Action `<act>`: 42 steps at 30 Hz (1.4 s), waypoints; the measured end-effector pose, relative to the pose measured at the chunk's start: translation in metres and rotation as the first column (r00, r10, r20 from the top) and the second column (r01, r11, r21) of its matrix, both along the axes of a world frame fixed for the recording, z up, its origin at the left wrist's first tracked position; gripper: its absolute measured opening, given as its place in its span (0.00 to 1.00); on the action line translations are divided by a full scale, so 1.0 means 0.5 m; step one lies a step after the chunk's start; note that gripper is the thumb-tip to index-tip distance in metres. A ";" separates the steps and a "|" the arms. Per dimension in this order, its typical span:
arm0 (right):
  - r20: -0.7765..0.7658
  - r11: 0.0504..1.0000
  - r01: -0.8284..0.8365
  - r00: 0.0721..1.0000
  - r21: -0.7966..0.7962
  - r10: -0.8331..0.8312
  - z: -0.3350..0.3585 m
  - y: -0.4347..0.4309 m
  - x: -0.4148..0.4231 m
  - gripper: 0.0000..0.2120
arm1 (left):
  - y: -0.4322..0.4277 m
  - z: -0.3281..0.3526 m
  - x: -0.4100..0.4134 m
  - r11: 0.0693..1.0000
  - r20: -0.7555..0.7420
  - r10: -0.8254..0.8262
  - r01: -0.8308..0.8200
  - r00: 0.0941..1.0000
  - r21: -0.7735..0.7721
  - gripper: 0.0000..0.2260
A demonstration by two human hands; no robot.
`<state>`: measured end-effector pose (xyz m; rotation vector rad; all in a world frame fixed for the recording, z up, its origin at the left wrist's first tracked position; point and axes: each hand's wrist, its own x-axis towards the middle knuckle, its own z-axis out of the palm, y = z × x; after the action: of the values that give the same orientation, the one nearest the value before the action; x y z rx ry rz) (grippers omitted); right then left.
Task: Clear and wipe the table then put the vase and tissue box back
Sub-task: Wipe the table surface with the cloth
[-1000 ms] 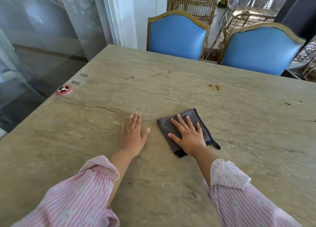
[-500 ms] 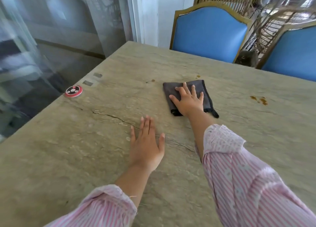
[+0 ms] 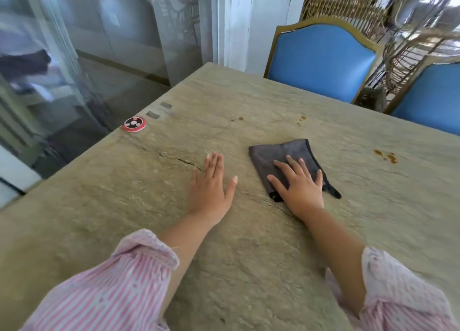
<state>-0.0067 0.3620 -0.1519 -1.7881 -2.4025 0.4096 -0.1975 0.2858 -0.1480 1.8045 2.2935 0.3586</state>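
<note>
While both palms lie flat on the stone table (image 3: 249,268):
Right hand (image 3: 302,190): fingers spread, pressing a folded grey cloth (image 3: 281,156).
Left hand (image 3: 211,186): empty, fingers extended, beside cloth.

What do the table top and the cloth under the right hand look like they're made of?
Table top: looks like matte stone, with grainy beige veining and a crack; could be imitation. Cloth: soft dark grey fabric, probably microfibre, folded flat, with black stitched edging.

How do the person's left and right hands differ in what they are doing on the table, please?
The right hand presses flat on the grey cloth; the left hand lies on bare table. The right hand's fingers are spread, the left hand's together. Both are palm down, holding nothing.
</note>
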 end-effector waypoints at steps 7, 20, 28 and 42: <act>0.092 0.960 -0.265 0.957 -0.095 0.273 0.011 0.103 -0.190 0.26 | -0.003 -0.027 -0.026 0.998 -0.076 0.057 -0.059 0.995 -0.025 0.27; 0.156 0.994 0.015 0.988 -0.111 0.002 0.013 0.161 -0.149 0.29 | -0.003 -0.032 -0.033 0.999 -0.077 0.037 -0.037 0.996 0.004 0.32; 0.129 0.957 -0.252 0.954 -0.143 0.271 0.016 0.194 -0.230 0.30 | -0.003 -0.029 -0.031 0.998 -0.049 0.053 -0.054 0.997 -0.016 0.26; 0.124 0.986 0.104 0.988 -0.127 -0.088 0.005 0.021 0.030 0.29 | 0.030 0.012 0.060 0.999 0.029 0.013 -0.014 0.999 0.031 0.29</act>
<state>0.0085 0.3724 -0.1493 -2.0301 -2.4042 0.4772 -0.1673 0.3007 -0.1418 1.7868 2.2942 0.4219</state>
